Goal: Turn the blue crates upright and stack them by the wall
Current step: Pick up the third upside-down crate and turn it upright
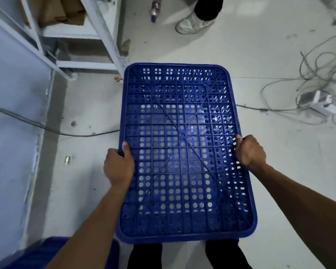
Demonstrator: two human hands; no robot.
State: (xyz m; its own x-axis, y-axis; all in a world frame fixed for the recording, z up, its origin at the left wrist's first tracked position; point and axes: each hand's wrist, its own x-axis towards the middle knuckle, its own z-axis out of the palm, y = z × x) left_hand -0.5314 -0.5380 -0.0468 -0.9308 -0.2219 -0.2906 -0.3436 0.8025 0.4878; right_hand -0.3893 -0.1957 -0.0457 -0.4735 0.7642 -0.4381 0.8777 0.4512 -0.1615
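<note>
- Grey concrete floor (260, 61), wall (12, 133) on the left, shelf frame (105, 35) far left, loose cables (318, 84) far right.
- Crate (182, 152) is mid-frame, held above the floor, ribbed base facing the camera: looks upside down, not yet flipped.
- Left hand (118, 167) and right hand (249, 152) each clamp a long side edge.
- Blue shape (52, 247) near left by the wall, maybe another crate; can't tell.
- Flip and stacking remain.

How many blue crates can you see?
2. One blue crate is held by the left hand and right hand. A second blue crate peeks in, blurry, at bottom left. Others may be hidden.
</note>
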